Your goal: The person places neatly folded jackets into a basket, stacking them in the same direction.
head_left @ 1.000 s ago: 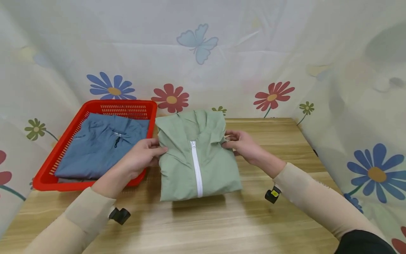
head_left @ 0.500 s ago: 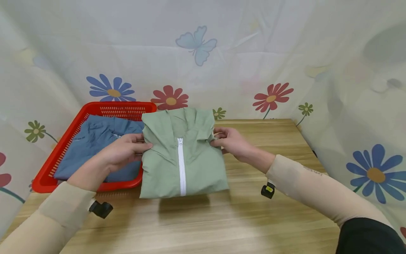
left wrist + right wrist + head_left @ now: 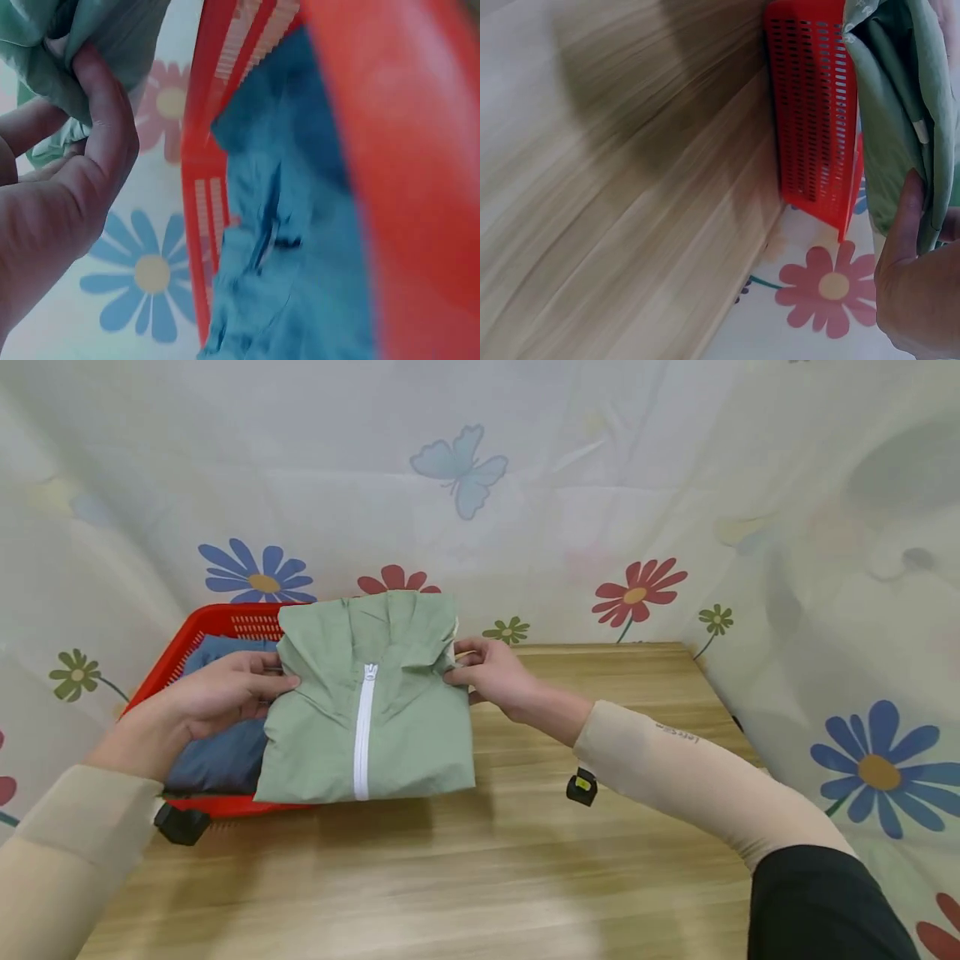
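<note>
A folded pale green jacket (image 3: pixel 322 735) with a white front zipper is held up between my two hands, above the table. My left hand (image 3: pixel 225 689) pinches its left edge, thumb on top, over the red basket (image 3: pixel 176 647). On the opposite edge my right hand (image 3: pixel 498 677) grips the folded layers, which the right wrist view shows between thumb and fingers. Inside the basket lies a folded blue jacket (image 3: pixel 300 202), partly hidden in the head view by the green jacket and my left hand. The green jacket overlaps the basket's right part.
The wooden table (image 3: pixel 510 860) stretches to the right and front of the basket. A white curtain (image 3: pixel 555 543) printed with flowers and a butterfly hangs behind and along the sides. A small black camera (image 3: pixel 581 787) sits on the right wrist.
Both hands have carried the green jacket leftward and a little up, from beside the basket to over it. More of the blue jacket is now covered in the head view.
</note>
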A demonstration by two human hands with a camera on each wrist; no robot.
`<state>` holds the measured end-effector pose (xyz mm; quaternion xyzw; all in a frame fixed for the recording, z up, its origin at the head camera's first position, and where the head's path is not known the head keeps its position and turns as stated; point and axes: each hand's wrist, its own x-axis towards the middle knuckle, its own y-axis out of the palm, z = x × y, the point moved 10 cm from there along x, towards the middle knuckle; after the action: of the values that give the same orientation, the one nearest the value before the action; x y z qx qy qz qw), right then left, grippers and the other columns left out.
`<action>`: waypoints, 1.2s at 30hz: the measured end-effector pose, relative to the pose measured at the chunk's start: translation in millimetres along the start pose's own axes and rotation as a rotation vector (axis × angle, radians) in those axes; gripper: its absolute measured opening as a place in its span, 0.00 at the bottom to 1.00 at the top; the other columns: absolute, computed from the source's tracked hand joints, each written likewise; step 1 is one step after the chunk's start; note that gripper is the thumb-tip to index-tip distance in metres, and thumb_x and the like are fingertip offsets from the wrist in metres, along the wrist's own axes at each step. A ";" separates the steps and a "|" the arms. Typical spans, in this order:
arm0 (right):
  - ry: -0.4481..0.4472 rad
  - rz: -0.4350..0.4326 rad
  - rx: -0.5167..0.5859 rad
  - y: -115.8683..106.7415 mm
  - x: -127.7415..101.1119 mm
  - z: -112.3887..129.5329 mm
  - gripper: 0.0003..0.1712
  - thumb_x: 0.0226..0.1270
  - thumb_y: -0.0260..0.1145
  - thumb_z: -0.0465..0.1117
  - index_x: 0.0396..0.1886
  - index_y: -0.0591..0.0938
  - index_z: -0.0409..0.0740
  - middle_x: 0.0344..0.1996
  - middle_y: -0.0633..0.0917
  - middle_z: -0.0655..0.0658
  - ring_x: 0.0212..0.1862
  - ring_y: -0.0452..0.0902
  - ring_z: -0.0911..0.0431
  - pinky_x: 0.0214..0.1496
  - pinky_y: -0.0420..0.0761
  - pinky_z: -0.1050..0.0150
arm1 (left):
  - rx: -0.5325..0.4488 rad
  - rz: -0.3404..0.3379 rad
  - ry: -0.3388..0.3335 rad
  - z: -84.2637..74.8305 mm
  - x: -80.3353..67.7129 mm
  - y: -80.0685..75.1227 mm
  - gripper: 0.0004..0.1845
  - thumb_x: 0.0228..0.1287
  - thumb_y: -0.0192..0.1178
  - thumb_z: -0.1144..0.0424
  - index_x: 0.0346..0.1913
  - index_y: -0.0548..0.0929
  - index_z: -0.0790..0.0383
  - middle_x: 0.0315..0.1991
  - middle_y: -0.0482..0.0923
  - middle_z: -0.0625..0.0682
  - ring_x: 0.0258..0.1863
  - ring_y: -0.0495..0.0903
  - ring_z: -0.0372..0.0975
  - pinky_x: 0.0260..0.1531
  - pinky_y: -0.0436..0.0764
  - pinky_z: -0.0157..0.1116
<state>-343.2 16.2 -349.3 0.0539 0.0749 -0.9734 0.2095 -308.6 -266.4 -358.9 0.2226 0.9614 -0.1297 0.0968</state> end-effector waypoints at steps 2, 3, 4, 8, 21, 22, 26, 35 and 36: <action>-0.001 -0.006 0.010 4.1 5.2 0.6 0.25 0.70 0.66 0.28 0.65 0.73 0.33 0.41 0.82 0.42 0.42 0.82 0.52 0.39 0.86 0.59 | 0.029 0.013 0.000 0.1 1.5 -6.8 0.31 0.81 0.53 0.62 0.76 0.55 0.74 0.55 0.77 0.52 0.50 0.83 0.42 0.51 0.84 0.41; -0.003 -0.010 0.013 6.0 8.1 0.8 0.26 0.70 0.66 0.28 0.65 0.73 0.33 0.41 0.82 0.42 0.42 0.82 0.52 0.39 0.86 0.59 | 0.043 0.018 -0.003 -0.2 2.3 -10.3 0.31 0.81 0.53 0.62 0.75 0.56 0.74 0.56 0.77 0.53 0.51 0.83 0.43 0.51 0.84 0.42; -0.005 -0.013 0.018 8.1 11.1 1.0 0.26 0.70 0.66 0.28 0.66 0.72 0.32 0.42 0.81 0.42 0.42 0.82 0.52 0.38 0.86 0.59 | 0.057 0.020 -0.007 0.0 3.2 -14.3 0.30 0.81 0.53 0.62 0.75 0.57 0.74 0.56 0.77 0.53 0.51 0.82 0.44 0.51 0.84 0.43; -0.018 -0.009 0.038 21.9 24.1 1.5 0.27 0.70 0.66 0.28 0.66 0.72 0.31 0.42 0.81 0.42 0.42 0.81 0.53 0.36 0.85 0.61 | 0.112 0.003 -0.028 5.0 3.9 -35.6 0.30 0.80 0.55 0.62 0.74 0.58 0.72 0.56 0.77 0.55 0.51 0.82 0.46 0.50 0.85 0.44; -0.045 0.039 0.112 77.3 52.0 -1.4 0.20 0.70 0.65 0.26 0.60 0.76 0.29 0.38 0.84 0.44 0.36 0.82 0.56 0.36 0.87 0.57 | 0.217 -0.028 -0.104 40.2 -7.2 -95.5 0.27 0.79 0.56 0.62 0.70 0.60 0.73 0.53 0.76 0.56 0.48 0.80 0.46 0.47 0.85 0.44; -0.044 0.037 0.120 79.8 53.2 -3.0 0.20 0.69 0.65 0.26 0.59 0.77 0.29 0.37 0.84 0.44 0.36 0.82 0.56 0.36 0.87 0.57 | 0.224 -0.034 -0.118 42.1 -7.4 -98.4 0.27 0.79 0.56 0.61 0.70 0.60 0.72 0.53 0.76 0.56 0.49 0.80 0.46 0.47 0.85 0.45; -0.035 0.030 0.153 88.9 57.6 -8.2 0.19 0.69 0.66 0.27 0.58 0.77 0.29 0.38 0.85 0.44 0.36 0.82 0.56 0.38 0.88 0.57 | 0.267 -0.043 -0.144 45.2 -8.6 -107.8 0.29 0.79 0.56 0.60 0.71 0.59 0.73 0.53 0.74 0.58 0.49 0.79 0.47 0.47 0.85 0.45; -0.037 -0.012 0.239 111.6 76.8 -11.6 0.19 0.68 0.67 0.26 0.57 0.79 0.30 0.39 0.86 0.45 0.39 0.84 0.53 0.48 0.86 0.47 | 0.288 -0.042 -0.192 51.9 -15.3 -126.8 0.33 0.81 0.53 0.58 0.74 0.54 0.76 0.52 0.76 0.58 0.46 0.82 0.48 0.47 0.86 0.46; -0.032 -0.017 0.256 114.4 78.2 -13.2 0.19 0.68 0.67 0.25 0.58 0.78 0.30 0.38 0.86 0.45 0.39 0.84 0.53 0.49 0.86 0.46 | 0.292 -0.041 -0.198 53.5 -16.4 -128.5 0.33 0.81 0.53 0.58 0.74 0.54 0.77 0.51 0.76 0.58 0.46 0.82 0.48 0.47 0.86 0.46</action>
<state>-365.6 -115.9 -387.1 0.0641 -0.0526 -0.9776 0.1937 -345.5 -400.1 -379.1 0.2010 0.9224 -0.2910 0.1550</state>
